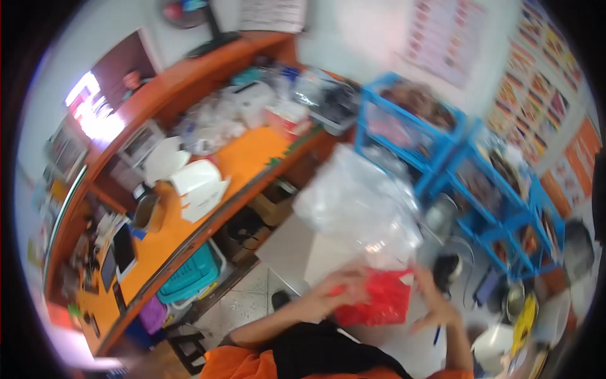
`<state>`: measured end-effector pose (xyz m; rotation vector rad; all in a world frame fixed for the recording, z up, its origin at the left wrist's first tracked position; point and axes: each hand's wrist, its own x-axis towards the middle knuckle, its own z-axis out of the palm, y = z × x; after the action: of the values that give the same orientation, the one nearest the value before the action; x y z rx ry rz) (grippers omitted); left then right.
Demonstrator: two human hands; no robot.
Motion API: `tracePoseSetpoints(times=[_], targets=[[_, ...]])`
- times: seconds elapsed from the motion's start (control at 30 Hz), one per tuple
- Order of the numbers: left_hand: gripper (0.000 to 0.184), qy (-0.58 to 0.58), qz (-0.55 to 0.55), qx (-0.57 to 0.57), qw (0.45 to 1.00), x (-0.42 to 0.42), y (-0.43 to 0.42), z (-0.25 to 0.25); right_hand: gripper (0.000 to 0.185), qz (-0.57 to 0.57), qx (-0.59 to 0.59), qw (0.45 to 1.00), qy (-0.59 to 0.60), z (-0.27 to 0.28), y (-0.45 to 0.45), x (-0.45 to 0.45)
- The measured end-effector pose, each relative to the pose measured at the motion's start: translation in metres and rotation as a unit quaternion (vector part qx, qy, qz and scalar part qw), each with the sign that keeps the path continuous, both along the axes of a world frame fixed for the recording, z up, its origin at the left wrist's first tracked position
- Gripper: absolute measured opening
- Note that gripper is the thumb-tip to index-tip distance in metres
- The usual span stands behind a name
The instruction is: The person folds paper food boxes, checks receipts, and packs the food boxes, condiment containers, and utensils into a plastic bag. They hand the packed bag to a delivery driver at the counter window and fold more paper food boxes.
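A red plastic bag (382, 303) lies on the pale work surface right in front of me. My left hand (347, 287) is over its left side, fingers stretched and slightly blurred; whether they press on the bag I cannot tell. At the bag's right edge is my right hand (437, 304), thumb and fingers spread apart, with nothing visible in it. Just beyond both hands sits a large, crumpled clear plastic bag (360, 202), its contents hard to make out. A blue pen (437, 335) lies beneath my right hand.
Blue plastic baskets (442, 167) filled with packets stand at the back right. To the left runs an orange counter (249, 151) holding white takeaway boxes (201, 186) and phones. Under it is a teal-lidded bin (189, 275). Yellow item (524, 325) lies at far right.
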<state>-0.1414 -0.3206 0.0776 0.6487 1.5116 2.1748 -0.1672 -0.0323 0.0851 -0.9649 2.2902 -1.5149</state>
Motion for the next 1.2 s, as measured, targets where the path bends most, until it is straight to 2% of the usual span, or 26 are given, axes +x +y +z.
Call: tracePoseSetpoints(times=[0.03,0.07,0.1,0.17,0.23,0.27,0.3,0.4,0.43,0.47,0.53,0.57,0.63,0.67,0.7,0.73,0.77,0.8,0.83,0.87,0.93,0.97,1.03,1.1,1.17,1.2], targets=[[0.036,0.126,-0.023,-0.009,0.992,-0.006,0.001,0.013,0.085,-0.018,0.146,0.980,0.133,-0.011,-0.018,0.015],[0.036,0.151,-0.085,0.023,0.985,-0.006,0.005,-0.006,0.081,-0.011,0.181,0.961,0.208,-0.042,-0.031,0.025],[0.042,0.208,-0.128,-0.034,0.969,-0.007,-0.007,0.016,0.077,-0.012,0.214,0.936,0.280,-0.070,-0.046,0.028],[0.053,0.284,-0.158,-0.098,0.941,-0.007,-0.047,0.039,0.069,0.020,0.334,0.924,0.184,-0.062,-0.073,0.017],[0.065,0.142,-0.074,-0.164,0.973,0.006,-0.097,0.027,0.060,0.015,0.234,0.958,0.167,-0.029,-0.103,-0.002],[0.058,0.121,-0.028,-0.240,0.963,0.010,-0.131,0.020,0.060,0.023,0.232,0.954,0.186,-0.016,-0.116,-0.011],[0.058,0.136,-0.012,-0.243,0.960,0.020,-0.165,0.013,0.056,0.050,0.247,0.954,0.164,-0.004,-0.126,-0.023],[0.050,0.163,0.088,-0.230,0.955,0.054,-0.271,0.009,0.052,0.101,0.269,0.948,0.135,0.044,-0.207,-0.048],[0.044,0.134,0.115,-0.165,0.970,0.071,-0.300,0.025,0.051,0.123,0.282,0.944,0.119,0.068,-0.240,-0.062],[0.039,0.103,0.140,-0.098,0.980,0.085,-0.327,0.033,0.054,0.126,0.269,0.943,0.151,0.090,-0.274,-0.073],[0.038,0.076,0.172,-0.093,0.978,0.101,-0.380,0.032,0.056,0.142,0.209,0.950,0.182,0.106,-0.329,-0.116],[0.037,0.042,0.189,-0.085,0.977,0.109,-0.403,0.030,0.054,0.134,0.225,0.924,0.280,0.131,-0.366,-0.130],[0.035,0.009,0.229,-0.084,0.970,0.110,-0.445,-0.005,0.032,0.166,0.127,0.949,0.234,0.183,-0.443,-0.148],[0.032,-0.031,0.356,-0.173,0.918,0.112,-0.460,-0.021,0.025,0.140,0.138,0.949,0.248,0.201,-0.479,-0.167],[0.028,-0.075,0.471,-0.256,0.841,0.113,-0.474,-0.044,0.022,0.096,0.108,0.932,0.332,0.212,-0.513,-0.193],[0.026,-0.103,0.539,-0.266,0.792,0.117,-0.492,-0.092,0.023,0.105,0.031,0.948,0.300,0.242,-0.555,-0.195],[0.023,-0.132,0.604,-0.274,0.737,0.125,-0.510,-0.138,0.022,0.086,0.043,0.935,0.341,0.264,-0.590,-0.225],[0.021,-0.147,0.655,-0.278,0.687,0.134,-0.524,-0.161,0.022,0.047,-0.002,0.941,0.334,0.283,-0.628,-0.247],[0.018,-0.164,0.702,-0.282,0.633,0.145,-0.535,-0.176,0.023,0.091,-0.044,0.907,0.409,0.303,-0.663,-0.279],[0.018,-0.175,0.707,-0.281,0.625,0.155,-0.541,-0.186,0.025,0.112,-0.047,0.916,0.383,0.322,-0.703,-0.304],[0.015,-0.147,0.840,-0.340,0.397,0.161,-0.554,-0.198,0.027,0.135,-0.038,0.907,0.397,0.351,-0.782,-0.353],[0.015,-0.148,0.846,-0.336,0.388,0.160,-0.561,-0.199,0.027,0.137,-0.032,0.888,0.438,0.356,-0.819,-0.380],[0.013,-0.112,0.880,-0.365,0.282,0.159,-0.568,-0.205,0.030,0.139,-0.030,0.871,0.471,0.346,-0.883,-0.430],[0.017,-0.130,0.882,-0.363,0.270,0.153,-0.579,-0.228,0.032,0.141,-0.024,0.851,0.506,0.339,-0.936,-0.464],[0.007,-0.186,0.893,-0.368,0.181,0.143,-0.583,-0.223,0.035,0.132,-0.065,0.805,0.575,0.317,-0.969,-0.488],[0.007,-0.190,0.896,-0.359,0.178,0.141,-0.584,-0.217,0.041,0.168,-0.058,0.820,0.544,0.311,-0.985,-0.514]])
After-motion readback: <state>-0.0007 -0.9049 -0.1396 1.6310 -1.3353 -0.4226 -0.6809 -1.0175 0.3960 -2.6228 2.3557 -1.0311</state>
